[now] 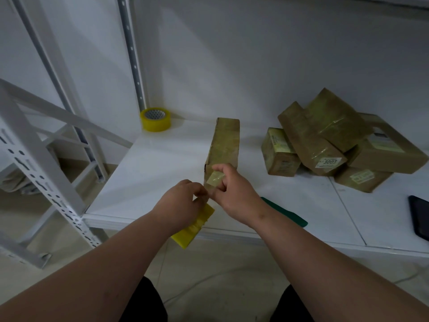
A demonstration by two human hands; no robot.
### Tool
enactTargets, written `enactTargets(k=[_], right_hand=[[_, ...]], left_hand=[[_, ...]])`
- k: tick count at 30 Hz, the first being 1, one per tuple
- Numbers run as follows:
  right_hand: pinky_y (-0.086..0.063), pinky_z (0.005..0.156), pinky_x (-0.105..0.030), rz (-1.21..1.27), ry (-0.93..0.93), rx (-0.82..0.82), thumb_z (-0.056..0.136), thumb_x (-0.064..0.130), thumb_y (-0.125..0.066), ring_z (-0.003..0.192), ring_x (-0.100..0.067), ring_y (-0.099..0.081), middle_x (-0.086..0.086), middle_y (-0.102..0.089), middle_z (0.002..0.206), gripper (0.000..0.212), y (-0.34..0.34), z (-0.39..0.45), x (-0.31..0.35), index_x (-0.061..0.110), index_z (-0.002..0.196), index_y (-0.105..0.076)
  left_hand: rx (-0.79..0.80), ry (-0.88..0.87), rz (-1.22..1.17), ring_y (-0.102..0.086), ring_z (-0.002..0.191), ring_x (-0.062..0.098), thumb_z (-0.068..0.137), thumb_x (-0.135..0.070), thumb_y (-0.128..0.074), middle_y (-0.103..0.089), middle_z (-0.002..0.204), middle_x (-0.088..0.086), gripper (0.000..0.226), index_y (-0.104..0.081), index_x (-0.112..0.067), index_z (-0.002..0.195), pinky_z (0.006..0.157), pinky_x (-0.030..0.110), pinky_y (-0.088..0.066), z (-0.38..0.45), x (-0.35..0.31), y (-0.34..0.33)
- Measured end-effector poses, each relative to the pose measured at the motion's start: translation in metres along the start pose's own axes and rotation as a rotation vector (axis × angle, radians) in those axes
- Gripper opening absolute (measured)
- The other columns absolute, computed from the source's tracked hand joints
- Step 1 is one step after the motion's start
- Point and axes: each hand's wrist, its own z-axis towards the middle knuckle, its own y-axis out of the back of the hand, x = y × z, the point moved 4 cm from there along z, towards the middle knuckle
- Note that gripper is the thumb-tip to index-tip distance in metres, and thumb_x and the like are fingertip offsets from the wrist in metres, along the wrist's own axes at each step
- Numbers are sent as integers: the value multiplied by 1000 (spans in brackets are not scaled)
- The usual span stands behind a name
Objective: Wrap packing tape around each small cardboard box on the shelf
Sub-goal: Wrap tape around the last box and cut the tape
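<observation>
A long cardboard box [225,142] wrapped in shiny tape lies on the white shelf [162,163], its near end toward me. My right hand [234,191] pinches a loose strip of tape [216,177] at that near end. My left hand [183,201] grips a yellow tape roll [193,226] just below the shelf's front edge, fingers curled at the same tape strip. A second yellow tape roll [155,119] stands at the back left of the shelf.
A pile of several taped cardboard boxes [329,140] sits at the right. A green flat object [287,213] lies behind my right wrist, and a black phone [420,217] at the far right. White slotted rack posts [46,173] stand to the left.
</observation>
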Motion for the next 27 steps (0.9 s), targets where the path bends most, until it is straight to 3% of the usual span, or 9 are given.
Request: enactTargets(k=[4, 11, 16, 19, 22, 24, 27], right_hand=[[-53, 79, -37, -98, 8, -2, 88, 23, -63, 80, -9, -59, 11, -58, 82, 49, -2, 1, 1, 28, 133, -46], [-45, 86, -21, -73, 11, 10, 92, 25, -59, 102, -3, -56, 13, -59, 126, 46, -15, 8, -3, 26, 136, -46], [-49, 90, -32, -199, 70, -172, 91, 17, -54, 105, -14, -57, 1, -60, 118, 35, 1, 12, -8, 20, 125, -57], [-52, 85, -40, -253, 155, -329, 88, 10, -55, 96, -17, -59, -2, -63, 105, 26, 17, 13, -13, 13, 112, -64], [-48, 86, -45, -359, 179, -391, 85, 9, -58, 101, -25, -55, -6, -60, 106, 26, 24, 18, -20, 11, 110, -65], [-46, 90, -47, -412, 168, -390, 85, 15, -60, 109, -28, -52, -6, -57, 115, 30, 25, 22, -28, 12, 115, -63], [-39, 101, -47, -497, 153, -329, 89, 29, -59, 124, -28, -43, -4, -50, 134, 42, 25, 30, -37, 15, 129, -55]], left_hand=[[-24, 77, 29, -53, 88, 13, 93, -31, -58, -57, 100, -6, 9, -66, -28, 89, 66, 22, -35, 4, 6, 8], [-140, 91, 114, -51, 78, 15, 92, -26, -58, -55, 99, -1, 13, -70, -20, 91, 61, 25, -34, 14, 11, 32], [-280, 24, 317, -59, 80, 27, 89, -16, -55, -49, 99, -2, 15, -69, -20, 88, 66, 34, -49, 25, 29, 49], [-232, -27, 519, -62, 85, 28, 95, -23, -52, -51, 110, -1, 26, -66, -25, 116, 60, 32, -46, 30, 48, 43], [-57, -51, 663, -59, 96, 24, 100, -32, -40, -48, 119, -2, 40, -45, -32, 139, 62, 31, -41, 33, 59, 19], [-26, -69, 697, -53, 108, 25, 100, -37, -36, -50, 125, -2, 47, -33, -31, 146, 72, 35, -43, 35, 56, 6], [-81, -83, 752, -43, 117, 28, 96, -43, -40, -53, 128, 0, 52, -34, -31, 146, 89, 41, -39, 36, 43, -2]])
